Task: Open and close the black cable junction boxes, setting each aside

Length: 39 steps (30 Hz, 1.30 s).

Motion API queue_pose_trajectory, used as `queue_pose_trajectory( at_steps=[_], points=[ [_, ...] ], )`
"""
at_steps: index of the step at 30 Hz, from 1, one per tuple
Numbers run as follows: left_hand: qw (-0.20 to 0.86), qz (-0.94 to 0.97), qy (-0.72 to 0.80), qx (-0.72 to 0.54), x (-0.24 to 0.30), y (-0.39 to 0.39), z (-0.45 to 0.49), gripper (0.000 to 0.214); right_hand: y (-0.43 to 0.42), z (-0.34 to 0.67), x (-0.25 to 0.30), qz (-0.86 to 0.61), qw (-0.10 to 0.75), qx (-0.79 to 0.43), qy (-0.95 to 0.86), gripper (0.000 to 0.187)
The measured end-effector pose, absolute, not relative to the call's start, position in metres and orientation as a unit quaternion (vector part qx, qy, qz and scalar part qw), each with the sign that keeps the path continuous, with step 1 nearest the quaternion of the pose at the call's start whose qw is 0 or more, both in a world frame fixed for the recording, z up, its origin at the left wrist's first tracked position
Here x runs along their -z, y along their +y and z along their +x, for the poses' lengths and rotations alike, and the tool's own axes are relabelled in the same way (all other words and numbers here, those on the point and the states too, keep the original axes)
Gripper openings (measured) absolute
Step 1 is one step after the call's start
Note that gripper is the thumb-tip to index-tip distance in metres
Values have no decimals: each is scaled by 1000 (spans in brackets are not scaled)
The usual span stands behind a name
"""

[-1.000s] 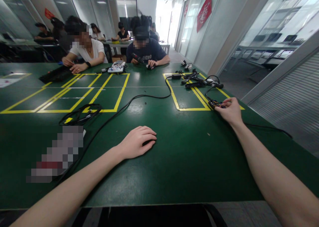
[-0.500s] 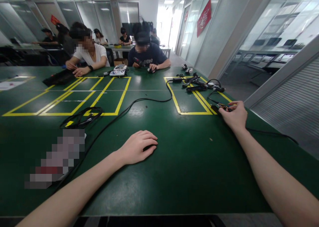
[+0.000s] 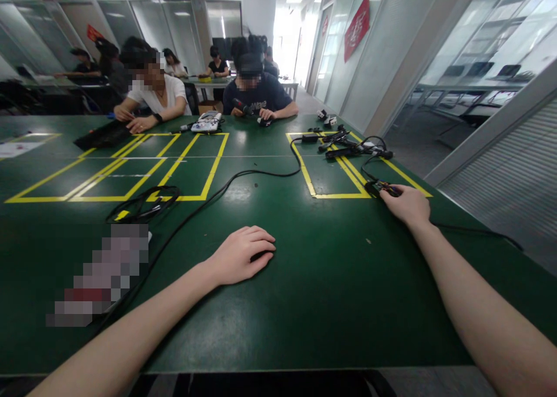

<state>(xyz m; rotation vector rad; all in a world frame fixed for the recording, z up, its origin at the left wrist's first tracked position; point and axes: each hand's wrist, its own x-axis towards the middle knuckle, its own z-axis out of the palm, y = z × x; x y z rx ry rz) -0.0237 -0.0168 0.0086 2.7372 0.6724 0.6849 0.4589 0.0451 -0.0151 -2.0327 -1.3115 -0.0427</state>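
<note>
My left hand rests palm down on the green table, fingers loosely curled, holding nothing. My right hand reaches out to the right, its fingers closed on a small dark corded device that lies at the corner of a yellow taped rectangle. A black cable runs from the device off past my wrist to the right.
A pile of black tools and cables lies at the far end of the rectangle. A long black cable crosses the table. A coiled cable lies left. Two people sit across the table, one with a white box nearby.
My right hand has drawn back slightly toward me with the device. The left hand has stayed put; the view shifted a little.
</note>
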Motion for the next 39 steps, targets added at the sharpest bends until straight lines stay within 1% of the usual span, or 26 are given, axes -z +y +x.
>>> queue_pose_trajectory(
  at_steps=[3, 9, 14, 16, 21, 25, 28, 32, 34, 39],
  points=[
    [117, 937, 232, -236, -9, -17, -24, 20, 44, 443, 11, -823, 318, 33, -470, 32],
    [117, 938, 232, -229, -12, -16, -21, 20, 41, 387, 8, -729, 343, -13, -592, 34],
    [108, 932, 248, -242, -12, -16, -20, 23, 26, 322, 4, -592, 348, -110, -718, 31],
    [102, 924, 259, -263, -13, -16, -20, 28, 14, 295, 1, -527, 350, -151, -760, 29],
    [101, 907, 254, -319, -16, -19, -21, 41, -22, 240, -9, -359, 314, -251, -842, 26],
    [131, 922, 224, -286, -17, -23, -18, 39, -41, 221, -13, -279, 290, -296, -866, 24],
    [145, 927, 236, -252, -15, -24, -18, 43, -43, 219, -13, -273, 297, -292, -867, 23],
    [146, 926, 256, -236, -12, -23, -20, 65, -39, 224, -12, -292, 349, -280, -845, 23],
    [147, 925, 256, -238, -11, -21, -21, 72, -37, 226, -11, -304, 362, -278, -836, 23],
    [140, 926, 259, -237, -8, -19, -23, 77, -34, 227, -9, -337, 361, -290, -819, 19]
  ],
)
